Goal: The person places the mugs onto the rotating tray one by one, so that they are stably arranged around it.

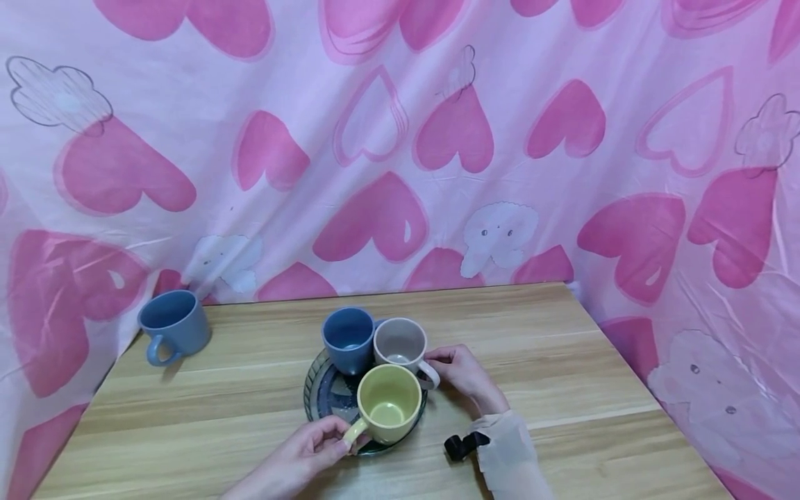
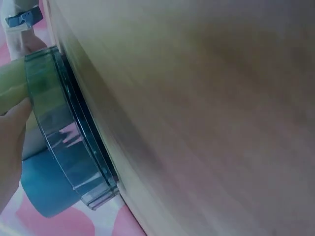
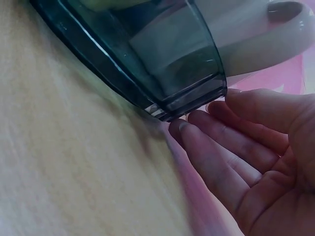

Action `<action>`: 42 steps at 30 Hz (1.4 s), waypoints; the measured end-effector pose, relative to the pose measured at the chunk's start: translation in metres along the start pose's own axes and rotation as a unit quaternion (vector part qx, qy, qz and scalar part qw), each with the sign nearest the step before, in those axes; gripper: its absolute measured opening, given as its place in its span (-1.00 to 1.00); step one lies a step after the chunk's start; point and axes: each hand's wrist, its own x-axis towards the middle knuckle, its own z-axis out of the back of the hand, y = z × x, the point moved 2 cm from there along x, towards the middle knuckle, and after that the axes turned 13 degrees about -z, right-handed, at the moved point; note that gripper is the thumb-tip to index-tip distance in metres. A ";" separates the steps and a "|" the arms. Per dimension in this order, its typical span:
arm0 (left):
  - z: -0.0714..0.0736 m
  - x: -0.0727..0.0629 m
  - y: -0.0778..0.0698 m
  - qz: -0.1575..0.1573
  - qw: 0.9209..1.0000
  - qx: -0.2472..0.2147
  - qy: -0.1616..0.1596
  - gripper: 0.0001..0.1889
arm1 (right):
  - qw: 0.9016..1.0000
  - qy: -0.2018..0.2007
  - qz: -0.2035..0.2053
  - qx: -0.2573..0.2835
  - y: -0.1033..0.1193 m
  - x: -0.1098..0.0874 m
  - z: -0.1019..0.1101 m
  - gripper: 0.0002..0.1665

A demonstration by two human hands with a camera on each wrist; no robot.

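Note:
On the table a round dark-tinted glass dish (image 1: pixel 311 389) bears three mugs: a blue mug (image 1: pixel 350 361), a pale grey mug (image 1: pixel 400 337) and a yellow mug (image 1: pixel 389 417) nearest me. My left hand (image 1: pixel 306 451) grips the yellow mug's handle at the dish's front left, its thumb on the handle's near side. In the left wrist view a finger (image 2: pixel 22 113) shows close by the dish's rim. With thumb and fingertips my right hand (image 1: pixel 465 375) pinches the dish's right edge, just below the grey mug's handle (image 3: pixel 266 51); the right wrist view shows its thumb (image 3: pixel 251 101) at the rim.
Another blue mug (image 1: pixel 178 323) stands alone at the table's far left corner. A pink curtain with hearts (image 1: pixel 375 215) hangs behind the wooden table (image 1: pixel 562 361) and along its sides. A black strap (image 1: pixel 465 444) sits at my right sleeve (image 1: pixel 512 451).

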 end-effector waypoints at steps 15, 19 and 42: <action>0.000 0.009 -0.007 0.080 0.990 0.101 -0.060 -0.78 | 1.000 -0.015 -0.002 0.006 -0.010 0.008 0.003 -0.76; 0.000 0.010 -0.008 0.092 0.987 0.119 -0.059 -0.79 | 1.000 -0.017 0.003 0.004 -0.009 0.006 0.003 -0.76; 0.042 -0.012 -0.039 0.057 0.984 0.100 -0.137 -0.54 | 1.000 0.001 0.006 0.027 -0.012 0.005 -0.002 -0.76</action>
